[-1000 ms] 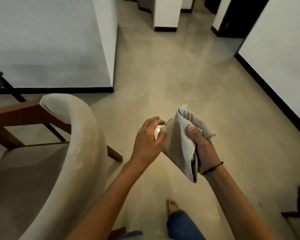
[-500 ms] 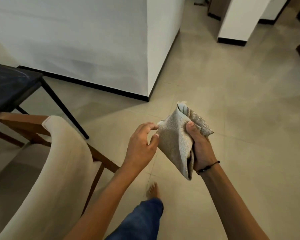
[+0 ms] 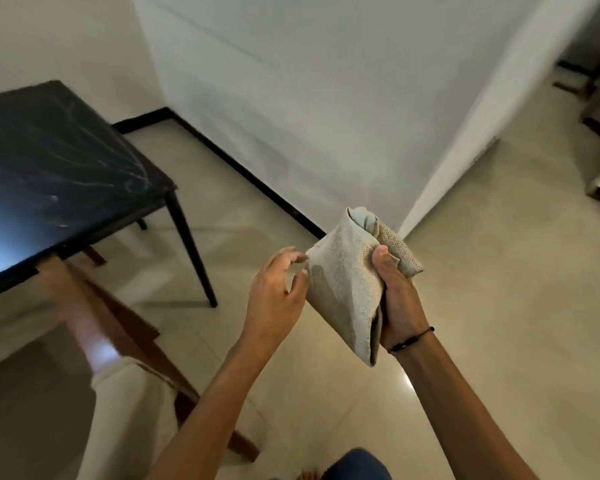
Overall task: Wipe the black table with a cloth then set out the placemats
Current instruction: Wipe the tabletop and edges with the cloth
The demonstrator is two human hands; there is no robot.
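A folded beige cloth [image 3: 343, 282] hangs in the air at the middle of the view. My right hand [image 3: 397, 299] grips it along its right side, thumb pressed on the front. My left hand [image 3: 274, 292] is just left of the cloth with fingers loosely curved, its fingertips at the cloth's left corner, holding nothing. The black table [image 3: 49, 168] stands at the left, its dark glossy top bare with faint pale streaks. No placemats are in view.
A beige upholstered chair with brown wooden legs [image 3: 111, 358] stands at the lower left, tucked by the table's near corner. A white wall corner [image 3: 326, 116] rises behind the cloth. Pale tiled floor [image 3: 499, 306] spreads to the right. My knee [image 3: 357, 465] shows at the bottom.
The view has swung left, bringing the black table into sight. My left hand has let go of the cloth's left edge and opened slightly; my right hand keeps its grip.
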